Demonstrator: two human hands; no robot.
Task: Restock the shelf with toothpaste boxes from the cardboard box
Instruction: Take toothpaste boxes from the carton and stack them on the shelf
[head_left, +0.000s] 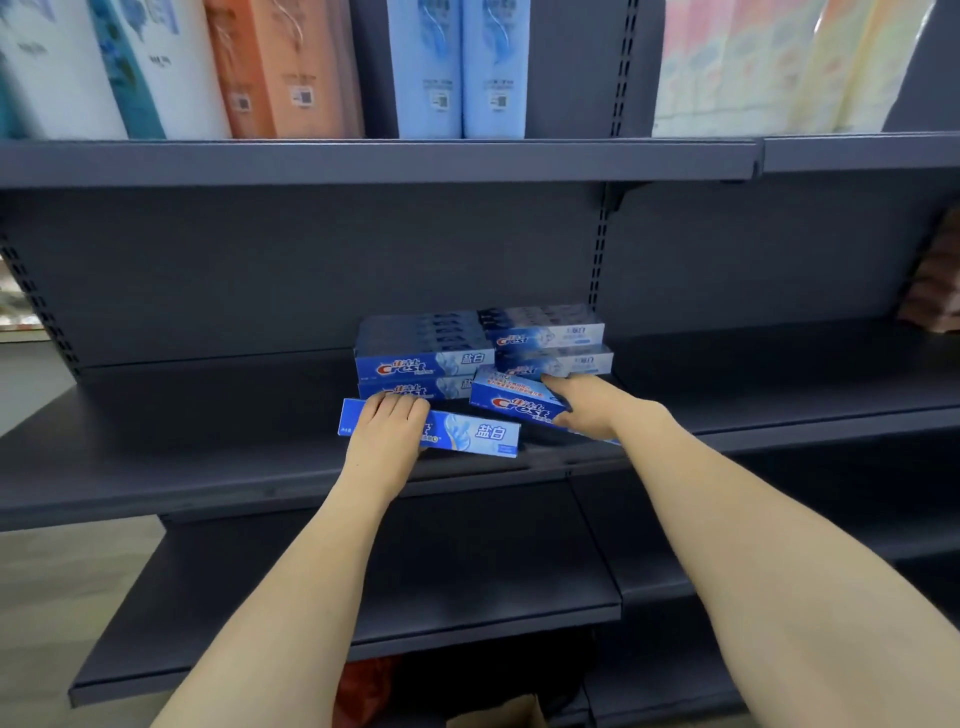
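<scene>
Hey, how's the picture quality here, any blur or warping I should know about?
Head view: bottles on the top shelf are blurred, their labels unreadable; shelf edges bow from wide-angle distortion; the stacked toothpaste boxes and both hands read fairly sharp; light is even, without glare.

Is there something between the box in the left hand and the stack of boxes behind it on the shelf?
Nothing visible. The left hand holds a toothpaste box at the shelf front, and only a narrow strip of bare shelf separates it from the left stack.
</scene>
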